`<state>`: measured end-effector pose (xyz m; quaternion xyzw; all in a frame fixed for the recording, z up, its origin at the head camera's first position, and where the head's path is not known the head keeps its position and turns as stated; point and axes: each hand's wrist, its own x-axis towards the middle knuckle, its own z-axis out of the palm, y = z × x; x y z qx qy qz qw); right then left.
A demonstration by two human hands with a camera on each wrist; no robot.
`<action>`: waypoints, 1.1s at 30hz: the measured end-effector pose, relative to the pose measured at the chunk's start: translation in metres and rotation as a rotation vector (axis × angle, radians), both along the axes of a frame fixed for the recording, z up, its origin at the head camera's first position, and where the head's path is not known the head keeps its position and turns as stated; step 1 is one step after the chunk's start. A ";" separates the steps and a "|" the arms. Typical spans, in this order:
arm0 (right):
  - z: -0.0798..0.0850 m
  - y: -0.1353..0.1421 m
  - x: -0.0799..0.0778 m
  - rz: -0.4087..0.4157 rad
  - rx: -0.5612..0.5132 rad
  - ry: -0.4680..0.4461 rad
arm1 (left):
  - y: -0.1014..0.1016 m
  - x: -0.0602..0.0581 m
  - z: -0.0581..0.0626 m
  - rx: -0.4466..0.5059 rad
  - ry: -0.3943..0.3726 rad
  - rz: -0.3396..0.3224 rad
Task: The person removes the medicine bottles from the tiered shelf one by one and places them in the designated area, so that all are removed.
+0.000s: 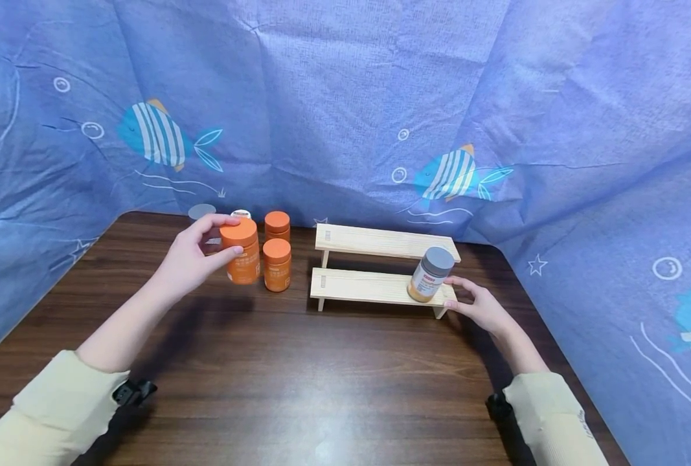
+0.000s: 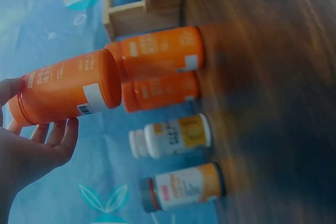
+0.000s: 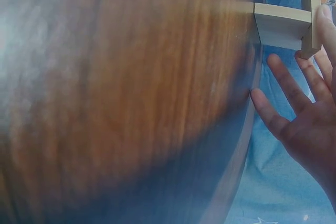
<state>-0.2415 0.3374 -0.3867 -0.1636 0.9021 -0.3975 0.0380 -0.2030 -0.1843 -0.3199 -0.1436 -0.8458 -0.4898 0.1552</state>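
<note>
My left hand (image 1: pixel 196 255) holds an orange lidded bottle (image 1: pixel 243 254) up over the table, thumb and fingers around its upper part. In the left wrist view the orange bottle (image 2: pixel 68 87) lies across the fingers, its base toward the other bottles. My right hand (image 1: pixel 478 304) is at the right end of the two-step wooden shelf (image 1: pixel 368 285), its fingertips close to a grey-capped bottle (image 1: pixel 430 274) on the lower step. Its fingers (image 3: pixel 286 85) are spread in the right wrist view, and one digit overlaps the shelf's board (image 3: pixel 310 19).
Two orange bottles stand between the left hand and the shelf, the front one (image 1: pixel 277 265) nearer. Behind the left hand are a white-capped bottle (image 1: pixel 241 213) and a grey-capped bottle (image 1: pixel 202 211). A blue fish-print cloth (image 1: pixel 345 116) hangs behind the dark wooden table (image 1: pixel 322 375).
</note>
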 end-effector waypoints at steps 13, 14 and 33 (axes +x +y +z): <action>-0.013 0.009 -0.010 0.005 0.002 0.023 | -0.019 -0.022 -0.033 -0.012 -0.074 0.040; -0.017 0.012 -0.012 0.004 0.004 0.025 | -0.020 -0.023 -0.035 -0.011 -0.088 0.039; -0.005 0.003 -0.003 -0.023 0.011 0.002 | -0.034 -0.049 -0.070 -0.014 -0.169 0.002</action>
